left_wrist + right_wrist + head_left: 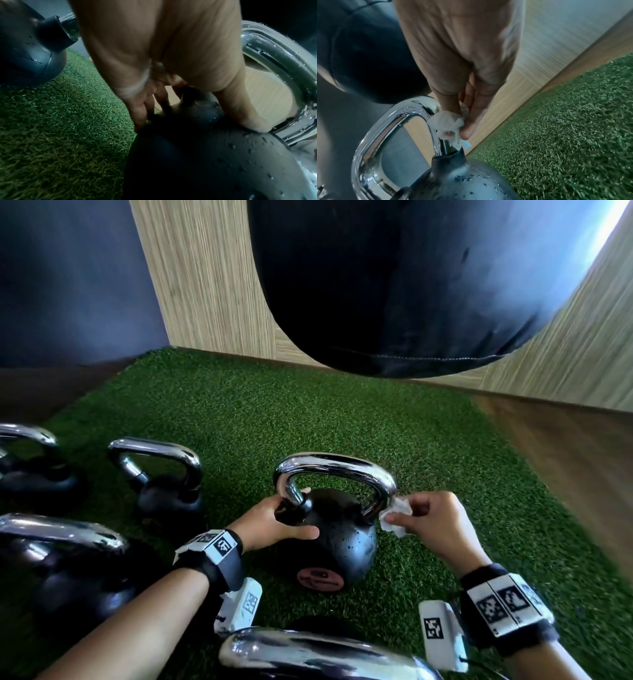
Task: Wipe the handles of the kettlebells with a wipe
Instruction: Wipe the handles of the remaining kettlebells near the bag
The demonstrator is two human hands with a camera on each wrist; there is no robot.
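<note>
A black kettlebell [342, 542] with a chrome handle [335, 463] stands on green turf in the middle of the head view. My left hand [291, 517] grips its body at the foot of the handle's left leg, thumb on the front, fingers behind. My right hand [411, 513] pinches a crumpled white wipe [394, 523] against the handle's right leg. The right wrist view shows the wipe [443, 121] pressed low on the wet chrome handle [388, 121]. In the left wrist view water drops dot the kettlebell's body [223, 162] and handle [283, 60].
Other chrome-handled kettlebells stand at the left [164, 477], far left [34, 467], near left [68, 559] and just below my wrists [308, 652]. A black punching bag [394, 285] hangs over the turf [308, 412]. Wood-panel walls [205, 275] close the back; wood floor [565, 446] runs along the right.
</note>
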